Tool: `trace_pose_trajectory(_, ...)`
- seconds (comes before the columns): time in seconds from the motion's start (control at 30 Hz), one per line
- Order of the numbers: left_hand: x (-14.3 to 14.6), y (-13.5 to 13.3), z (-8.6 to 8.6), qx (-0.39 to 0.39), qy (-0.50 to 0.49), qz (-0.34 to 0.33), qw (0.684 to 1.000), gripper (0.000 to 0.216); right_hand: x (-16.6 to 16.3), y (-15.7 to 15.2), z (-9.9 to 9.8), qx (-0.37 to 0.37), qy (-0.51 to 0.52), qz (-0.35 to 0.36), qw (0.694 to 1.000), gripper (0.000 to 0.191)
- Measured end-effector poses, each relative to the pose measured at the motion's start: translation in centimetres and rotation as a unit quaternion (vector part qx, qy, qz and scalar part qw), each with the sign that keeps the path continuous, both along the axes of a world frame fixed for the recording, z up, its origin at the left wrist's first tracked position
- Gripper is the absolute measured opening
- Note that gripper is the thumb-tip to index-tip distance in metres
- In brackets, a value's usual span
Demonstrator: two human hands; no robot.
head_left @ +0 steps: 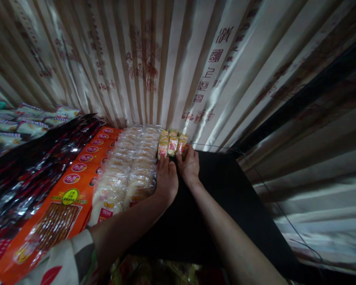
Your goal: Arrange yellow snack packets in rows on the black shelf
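Small yellow snack packets point(172, 145) stand in short, close-set rows at the back of a black tabletop point(225, 186). My left hand point(167, 178) lies just in front of them, fingers stretched forward, with its fingertips at the front of the leftmost row. At the right-hand row, my right hand point(190, 164) has its thumb at the front and its fingers curved along the right side of a packet. Parts of that packet are hidden behind the fingers. Left of my left hand lie clear-wrapped pale crackers point(127, 166) in overlapping rows.
Orange snack bags point(86, 158) overlap in a line farther left, beside dark glossy packs point(41, 170) and white packets point(32, 124). A pleated printed curtain point(148, 63) hangs behind the table. At the right are a dark bar point(299, 95) and a thin cord point(273, 194).
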State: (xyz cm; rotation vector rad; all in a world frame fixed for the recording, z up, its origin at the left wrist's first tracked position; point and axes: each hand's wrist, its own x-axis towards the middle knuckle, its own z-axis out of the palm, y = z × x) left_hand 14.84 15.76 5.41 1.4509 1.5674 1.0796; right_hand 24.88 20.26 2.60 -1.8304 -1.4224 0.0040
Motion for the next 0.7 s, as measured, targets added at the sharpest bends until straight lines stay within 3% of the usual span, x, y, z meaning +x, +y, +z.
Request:
trace_pose_trajectory(0.17,0.0,-0.1,-0.2,0.01,-0.004,-0.004,1.0,0.042,0.4,0.4,0.1,0.033,-0.013,-0.006,0.999,0.053)
trace_pose_trajectory(0.47,-0.1,-0.5,0.3,-0.013,0.007,-0.013,1.0,0.045,0.4,1.8,0.6,0.019,-0.014,0.004,1.0,0.045)
trace_pose_trajectory(0.7,0.0,-0.4,-0.5,0.017,0.025,-0.006,1.0,0.041,0.6,1.7,-0.1,0.037,-0.012,-0.01,0.999,0.046)
